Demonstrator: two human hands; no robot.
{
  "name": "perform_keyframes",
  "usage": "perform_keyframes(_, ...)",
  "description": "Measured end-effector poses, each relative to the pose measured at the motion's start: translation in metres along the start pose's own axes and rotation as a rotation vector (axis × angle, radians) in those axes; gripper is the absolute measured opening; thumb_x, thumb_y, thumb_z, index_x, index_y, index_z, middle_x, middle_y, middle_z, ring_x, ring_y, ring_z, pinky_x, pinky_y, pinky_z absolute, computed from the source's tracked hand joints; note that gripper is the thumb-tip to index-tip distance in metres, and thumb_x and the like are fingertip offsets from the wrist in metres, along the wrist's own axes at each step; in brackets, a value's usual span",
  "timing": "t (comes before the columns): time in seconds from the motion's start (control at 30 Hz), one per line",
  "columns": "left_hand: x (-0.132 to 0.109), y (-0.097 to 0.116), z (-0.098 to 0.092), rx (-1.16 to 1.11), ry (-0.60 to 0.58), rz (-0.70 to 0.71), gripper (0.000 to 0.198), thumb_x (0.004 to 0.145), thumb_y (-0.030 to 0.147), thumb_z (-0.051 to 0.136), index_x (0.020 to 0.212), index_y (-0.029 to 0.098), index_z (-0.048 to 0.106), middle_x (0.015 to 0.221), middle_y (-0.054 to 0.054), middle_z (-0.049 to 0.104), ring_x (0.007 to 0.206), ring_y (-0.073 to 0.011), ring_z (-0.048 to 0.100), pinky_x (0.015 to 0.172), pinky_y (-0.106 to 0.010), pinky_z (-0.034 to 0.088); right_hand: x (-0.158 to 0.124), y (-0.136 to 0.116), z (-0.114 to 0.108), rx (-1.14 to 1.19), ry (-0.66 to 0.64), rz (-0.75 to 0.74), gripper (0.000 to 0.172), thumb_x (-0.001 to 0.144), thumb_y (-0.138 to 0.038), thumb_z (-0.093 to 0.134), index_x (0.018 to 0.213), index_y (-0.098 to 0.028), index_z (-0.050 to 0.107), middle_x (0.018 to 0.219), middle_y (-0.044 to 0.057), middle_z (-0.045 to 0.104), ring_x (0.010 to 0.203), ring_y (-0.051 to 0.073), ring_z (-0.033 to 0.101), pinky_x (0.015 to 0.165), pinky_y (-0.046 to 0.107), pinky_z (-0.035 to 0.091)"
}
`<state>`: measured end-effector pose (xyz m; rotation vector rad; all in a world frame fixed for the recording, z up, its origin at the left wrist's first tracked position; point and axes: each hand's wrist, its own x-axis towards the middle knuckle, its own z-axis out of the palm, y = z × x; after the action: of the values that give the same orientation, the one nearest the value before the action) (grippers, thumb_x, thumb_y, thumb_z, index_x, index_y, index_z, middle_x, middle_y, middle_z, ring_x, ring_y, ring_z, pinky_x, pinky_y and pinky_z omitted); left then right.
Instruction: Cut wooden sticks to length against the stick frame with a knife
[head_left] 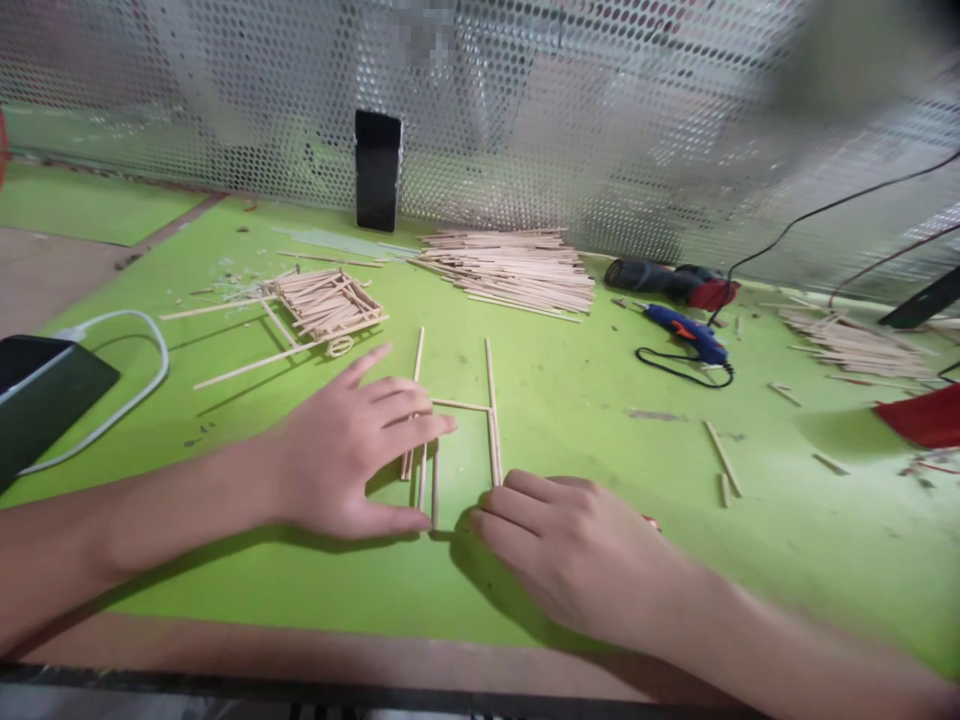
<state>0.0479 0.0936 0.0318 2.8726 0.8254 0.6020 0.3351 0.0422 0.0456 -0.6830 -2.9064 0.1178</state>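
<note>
Pressing flat, fingers spread, the left hand (pixel 352 450) steadies a partly assembled thin wooden stick frame (pixel 457 425); the right hand (pixel 570 550) pinches its lower end; one crosspiece fitted, stick pile (pixel 510 268) unused.

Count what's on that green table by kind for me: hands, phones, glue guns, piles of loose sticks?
Hands: 2, the left hand and the right hand, both on the stick frame
Phones: 2, one upright, one lying flat
Glue guns: 2, blue and black-red
Stick piles: 2, big, small
Total: 8
</note>
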Motion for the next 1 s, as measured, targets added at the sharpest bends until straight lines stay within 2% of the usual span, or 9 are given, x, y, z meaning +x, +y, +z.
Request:
perform_keyframes(0.13, 0.004, -0.021, -0.031, 0.223, 0.120, -0.160, 0.068, 0.098, 0.079, 0.053, 0.146, 0.031, 0.058, 0.139, -0.005, 0.072, 0.134, -0.0349, 0.064, 0.136, -0.070, 0.012, -0.002, 0.000, 0.001, 0.005, 0.006, -0.003, 0.019, 0.106, -0.010, 0.046, 0.096, -0.019, 0.059, 0.087, 0.001, 0.061, 0.077, 0.019, 0.045, 0.065, 0.036, 0.031)
perform_keyframes(0.27, 0.007, -0.049, -0.063, 0.405, 0.127, -0.443, 0.073, 0.102, 0.076, 0.050, 0.150, 0.021, 0.055, 0.156, -0.009, 0.059, 0.145, -0.0409, 0.053, 0.134, -0.077, 0.002, -0.001, 0.001, 0.000, 0.002, -0.001, 0.003, 0.019, 0.106, -0.010, 0.047, 0.095, -0.019, 0.059, 0.087, 0.001, 0.061, 0.077, 0.019, 0.045, 0.065, 0.035, 0.031)
perform_keyframes(0.33, 0.006, -0.060, -0.069, 0.391, 0.146, -0.522, 0.072, 0.102, 0.075, 0.051, 0.150, 0.021, 0.055, 0.161, -0.008, 0.054, 0.151, -0.0444, 0.046, 0.132, -0.079, 0.000, 0.000, 0.000, 0.000, 0.008, 0.005, 0.001, 0.020, 0.106, -0.009, 0.046, 0.094, -0.019, 0.059, 0.086, 0.001, 0.061, 0.076, 0.019, 0.045, 0.065, 0.035, 0.032)
perform_keyframes(0.43, 0.003, -0.067, -0.064, 0.322, 0.137, -0.551, 0.070, 0.100, 0.068, 0.060, 0.154, 0.023, 0.052, 0.167, -0.004, 0.048, 0.156, -0.0472, 0.039, 0.130, -0.082, -0.004, -0.001, 0.000, 0.000, 0.015, 0.004, 0.001, 0.019, 0.105, -0.008, 0.046, 0.094, -0.019, 0.058, 0.086, 0.001, 0.061, 0.076, 0.019, 0.044, 0.065, 0.036, 0.032)
perform_keyframes(0.57, 0.002, -0.062, -0.045, 0.311, 0.121, -0.435, 0.053, 0.102, 0.051, 0.061, 0.148, 0.025, 0.060, 0.161, -0.003, 0.055, 0.150, -0.0423, 0.049, 0.132, -0.081, 0.004, -0.001, 0.000, 0.000, 0.011, 0.000, 0.003, 0.018, 0.107, -0.010, 0.047, 0.095, -0.019, 0.057, 0.087, 0.000, 0.060, 0.076, 0.019, 0.044, 0.065, 0.036, 0.031)
perform_keyframes(0.7, 0.003, -0.047, -0.023, 0.188, 0.067, -0.164, 0.031, 0.103, 0.038, 0.059, 0.129, 0.030, 0.075, 0.143, -0.004, 0.071, 0.134, -0.0342, 0.065, 0.131, -0.072, 0.029, -0.001, 0.000, 0.000, 0.009, -0.002, 0.007, 0.017, 0.107, -0.011, 0.048, 0.096, -0.019, 0.059, 0.088, 0.000, 0.060, 0.077, 0.019, 0.044, 0.066, 0.036, 0.032)
perform_keyframes(0.83, 0.002, -0.029, -0.012, 0.048, -0.020, 0.108, 0.031, 0.105, 0.024, 0.058, 0.131, 0.027, 0.074, 0.138, -0.007, 0.075, 0.126, -0.0269, 0.071, 0.122, -0.054, 0.049, 0.000, 0.000, 0.000, 0.000, 0.001, 0.003, 0.017, 0.107, -0.011, 0.049, 0.096, -0.019, 0.059, 0.087, 0.000, 0.060, 0.077, 0.019, 0.045, 0.065, 0.036, 0.033)
perform_keyframes(0.9, 0.002, -0.023, -0.011, 0.014, -0.047, 0.209, 0.032, 0.105, 0.020, 0.057, 0.131, 0.024, 0.074, 0.137, -0.007, 0.076, 0.124, -0.0255, 0.072, 0.117, -0.047, 0.052, 0.001, -0.001, 0.000, -0.010, 0.002, 0.002, 0.017, 0.107, -0.011, 0.049, 0.096, -0.019, 0.060, 0.087, 0.000, 0.060, 0.077, 0.019, 0.045, 0.065, 0.036, 0.033)
perform_keyframes(1.0, 0.001, -0.021, -0.010, -0.005, -0.066, 0.297, 0.031, 0.106, 0.020, 0.054, 0.129, 0.021, 0.075, 0.134, -0.007, 0.078, 0.121, -0.0266, 0.073, 0.114, -0.046, 0.051, 0.001, 0.000, 0.000, -0.027, -0.001, 0.000, 0.017, 0.108, -0.012, 0.049, 0.097, -0.018, 0.061, 0.088, 0.000, 0.061, 0.077, 0.019, 0.046, 0.066, 0.036, 0.033)
